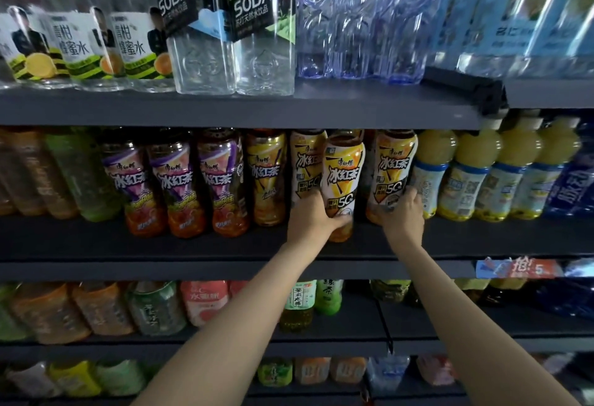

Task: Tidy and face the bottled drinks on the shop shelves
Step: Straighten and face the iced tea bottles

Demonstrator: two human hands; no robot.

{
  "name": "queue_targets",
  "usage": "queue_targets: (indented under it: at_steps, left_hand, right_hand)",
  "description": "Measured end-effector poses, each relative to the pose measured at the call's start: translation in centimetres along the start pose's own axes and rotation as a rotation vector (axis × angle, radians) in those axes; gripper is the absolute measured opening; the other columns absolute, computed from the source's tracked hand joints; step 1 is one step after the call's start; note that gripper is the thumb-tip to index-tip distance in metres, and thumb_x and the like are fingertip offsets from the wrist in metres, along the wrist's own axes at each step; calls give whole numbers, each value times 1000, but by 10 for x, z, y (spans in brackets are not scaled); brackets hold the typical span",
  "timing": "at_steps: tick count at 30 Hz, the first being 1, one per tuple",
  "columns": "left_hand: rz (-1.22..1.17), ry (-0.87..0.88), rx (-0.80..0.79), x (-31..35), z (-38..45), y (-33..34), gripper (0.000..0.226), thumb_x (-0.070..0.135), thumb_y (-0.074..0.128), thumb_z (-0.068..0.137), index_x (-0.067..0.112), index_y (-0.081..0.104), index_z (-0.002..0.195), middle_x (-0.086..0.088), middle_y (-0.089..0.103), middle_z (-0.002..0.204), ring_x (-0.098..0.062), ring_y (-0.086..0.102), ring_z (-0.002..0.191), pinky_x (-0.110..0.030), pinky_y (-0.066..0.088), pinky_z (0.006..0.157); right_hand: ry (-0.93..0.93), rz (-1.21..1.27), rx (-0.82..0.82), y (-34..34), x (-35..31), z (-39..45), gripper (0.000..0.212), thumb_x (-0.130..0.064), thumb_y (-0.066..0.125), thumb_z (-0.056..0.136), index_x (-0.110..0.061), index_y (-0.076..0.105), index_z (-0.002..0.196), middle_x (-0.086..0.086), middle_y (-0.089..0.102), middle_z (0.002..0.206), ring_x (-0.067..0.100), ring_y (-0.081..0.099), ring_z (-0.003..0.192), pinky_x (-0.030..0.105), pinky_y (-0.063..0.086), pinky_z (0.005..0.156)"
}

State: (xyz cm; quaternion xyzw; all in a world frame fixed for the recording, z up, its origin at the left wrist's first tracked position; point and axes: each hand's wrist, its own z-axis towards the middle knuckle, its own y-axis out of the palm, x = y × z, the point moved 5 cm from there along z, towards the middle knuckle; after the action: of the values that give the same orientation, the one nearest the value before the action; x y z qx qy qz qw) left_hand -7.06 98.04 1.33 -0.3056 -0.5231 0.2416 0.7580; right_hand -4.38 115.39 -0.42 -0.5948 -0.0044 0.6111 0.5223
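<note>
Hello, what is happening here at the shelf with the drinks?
A person is tidying iced tea bottles on the middle shelf. The left hand grips one white-label bottle low down; it stands nearer the front edge than its row. The right hand holds the base of the next bottle, which stands in line beside the yellow juice bottles.

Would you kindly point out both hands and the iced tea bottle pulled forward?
left hand (310,212), head view, back of hand.
right hand (403,212), head view, knuckles.
iced tea bottle (342,174), head view, label.
</note>
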Motion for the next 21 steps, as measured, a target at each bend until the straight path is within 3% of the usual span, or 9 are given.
queue_targets:
  at_steps: [8, 16, 21]
  left_hand:
    - [46, -42, 129, 17, 24, 25, 49, 37, 71, 79, 6, 49, 110, -9, 60, 112, -25, 59, 104, -32, 48, 80]
    - [133, -73, 159, 25, 32, 41, 49, 37, 66, 84, 5, 46, 116, -11, 57, 119, -27, 57, 110, -35, 48, 82]
    - [103, -100, 144, 25, 39, 44, 49, 36, 66, 84, 5, 46, 117, -12, 57, 119, -28, 57, 110, -36, 48, 84]
  right_hand:
    - [-59, -47, -44, 4, 4, 9, 64, -21, 66, 88, 2, 33, 137, 20, 44, 136, 37, 46, 123, 43, 42, 92]
    - [-122, -9, -84, 7, 6, 22, 56, -18, 70, 84, 3, 40, 127, 20, 50, 127, 36, 49, 118, 38, 42, 89]
    - [-118, -12, -84, 8, 7, 21, 59, -16, 68, 85, 2, 36, 131, 18, 46, 130, 36, 48, 120, 40, 42, 91]
